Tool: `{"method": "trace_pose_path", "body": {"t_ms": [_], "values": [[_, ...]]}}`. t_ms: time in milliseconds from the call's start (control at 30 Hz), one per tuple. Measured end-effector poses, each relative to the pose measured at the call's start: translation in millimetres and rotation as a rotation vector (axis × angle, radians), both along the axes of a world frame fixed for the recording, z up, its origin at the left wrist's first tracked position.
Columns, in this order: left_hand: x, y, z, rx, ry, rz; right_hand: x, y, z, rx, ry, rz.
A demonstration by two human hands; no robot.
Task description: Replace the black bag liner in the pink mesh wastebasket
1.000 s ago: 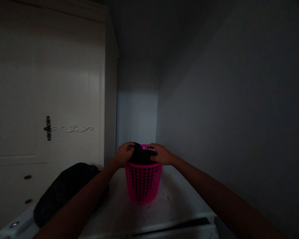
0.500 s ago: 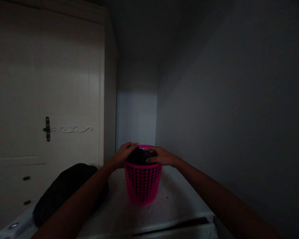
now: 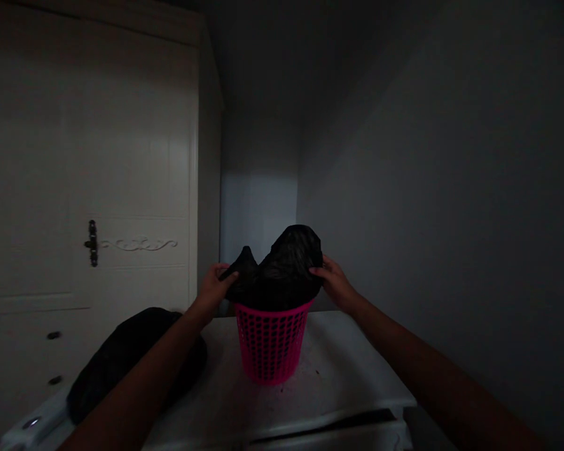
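A pink perforated plastic basket (image 3: 271,344) stands upright on a white surface. Out of its top rises a black plastic bag (image 3: 291,263), bunched and spread wider than the rim. My left hand (image 3: 213,288) pinches the bag's edge at the left, thumb on the near side. On the right, my right hand (image 3: 336,282) grips the bag's other side between thumb and fingers. Dark plastic shows through the basket's holes, so part of the bag lies inside. The far rim is hidden behind the bag.
A dark, rounded bundle (image 3: 136,351) lies at the left, partly behind my left forearm. A white wardrobe (image 3: 141,156) with a dark handle (image 3: 92,243) stands behind it. The grey wall (image 3: 427,219) runs along the right. The white top (image 3: 348,369) has a dark gap near its front edge.
Both hands have come up out of the basket's mouth and moved apart. The black bag, earlier low inside the rim, now stands above it, stretched between them.
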State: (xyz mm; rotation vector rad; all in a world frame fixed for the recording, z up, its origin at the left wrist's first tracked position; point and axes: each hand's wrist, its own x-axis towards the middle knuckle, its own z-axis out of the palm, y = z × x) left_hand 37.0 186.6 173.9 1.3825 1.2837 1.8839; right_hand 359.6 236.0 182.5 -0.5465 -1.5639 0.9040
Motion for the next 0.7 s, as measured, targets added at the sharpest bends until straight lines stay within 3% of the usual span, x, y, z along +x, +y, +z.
{"method": "trace_pose_path", "body": {"t_ms": [33,100,200,267,400,500,600,700], "values": [[-0.4,-2.2,1.6,0.042,-0.055,-0.038,1.4,-9.1,2.8,-0.026,-0.01,0.062],[-10.5,-5.9,2.7,0.15,-0.039,0.031,11.6,-25.5,5.6,-0.095,-0.098,0.15],[-41.5,-8.6,-3.8,0.232,0.288,0.212,38.4,-39.3,2.2,-0.207,-0.326,0.214],[-61.8,-8.1,-14.1,0.178,0.472,0.158,54.3,-42.5,-3.0,-0.194,-0.518,0.197],[-82.6,-3.6,-46.1,0.042,0.652,-0.091,64.7,-47.9,-15.7,0.125,-1.0,-0.075],[-84.3,3.2,-73.0,0.045,0.8,-0.179,60.2,-49.4,-31.0,0.272,-1.194,-0.344],[-75.5,14.4,-88.7,0.125,0.862,-0.179,54.6,-34.0,-48.8,0.297,-1.145,-0.424],[-55.9,27.7,-85.8,0.096,0.72,-0.156,48.7,0.5,-57.8,0.211,-0.94,-0.428]]}}
